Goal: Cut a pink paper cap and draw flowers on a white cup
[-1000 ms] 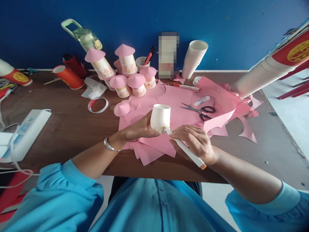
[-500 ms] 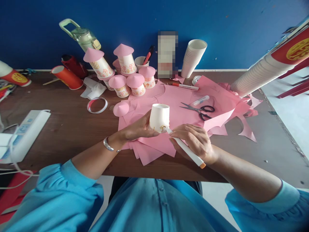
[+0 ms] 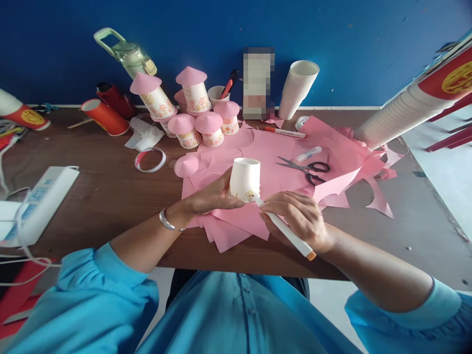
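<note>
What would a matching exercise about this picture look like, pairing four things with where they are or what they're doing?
Column one:
1. Left hand
2. Scissors
3. Right hand
4. Tape roll

Column two:
A. Holding a white marker
B. On the brown table
C. Holding a white cup
D. On pink paper

Pairs: 1-C, 2-D, 3-A, 4-B

Green bottle (image 3: 130, 55) near blue wall (image 3: 206, 29); power strip (image 3: 47, 201) leftward.

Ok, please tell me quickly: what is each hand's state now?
Left hand: holding a white tapered paper cup.
Right hand: closed on a slim white orange-ended marker.
</note>
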Tool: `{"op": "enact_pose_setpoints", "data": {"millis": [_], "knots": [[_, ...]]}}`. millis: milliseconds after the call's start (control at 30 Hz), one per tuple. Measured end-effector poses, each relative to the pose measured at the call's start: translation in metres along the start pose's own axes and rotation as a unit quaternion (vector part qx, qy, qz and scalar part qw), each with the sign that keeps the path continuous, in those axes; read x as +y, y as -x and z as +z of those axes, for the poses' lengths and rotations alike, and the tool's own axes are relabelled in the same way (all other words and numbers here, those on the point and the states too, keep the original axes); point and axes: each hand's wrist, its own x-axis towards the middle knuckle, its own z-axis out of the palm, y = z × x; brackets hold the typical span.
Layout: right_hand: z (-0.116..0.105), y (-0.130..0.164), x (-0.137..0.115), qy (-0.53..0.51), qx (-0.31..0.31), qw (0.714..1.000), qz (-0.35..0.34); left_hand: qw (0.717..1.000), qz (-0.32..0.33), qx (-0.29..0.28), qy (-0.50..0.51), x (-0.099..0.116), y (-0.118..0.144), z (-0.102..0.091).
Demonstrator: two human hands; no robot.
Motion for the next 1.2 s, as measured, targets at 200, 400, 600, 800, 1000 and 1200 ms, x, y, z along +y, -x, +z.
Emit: {"op": "enact_pose_setpoints", "data": {"millis": [200, 400, 600, 800, 1000, 1200], "knots": [[0.0, 0.0, -0.001, -0.014, -0.002, 1.0, -0.005, 1.0, -0.007, -0.006, 0.009, 0.007, 0.0, 0.003], [0.0, 0.001, -0.001, -0.027, -0.005, 1.0, -0.004, 1.0, -0.003, -0.003, 0.006, 0.015, 0.001, 0.007], [0.0, 0.001, 0.0, -0.027, -0.007, 1.0, -0.005, 1.0, -0.004, 0.003, -0.003, 0.014, 0.002, 0.007], [0.0, 0.002, -0.001, -0.024, -0.003, 1.0, -0.005, 1.0, -0.001, 0.001, 0.002, 0.011, 0.001, 0.006], [0.001, 0.0, -0.002, -0.021, -0.001, 1.0, -0.005, 1.0, -0.005, 0.006, 0.002, 0.012, 0.0, 0.007], [-0.001, 0.0, -0.003, -0.033, 0.005, 0.999, -0.009, 1.0, -0.012, 0.011, 0.005, 0.015, 0.001, 0.008]]}}
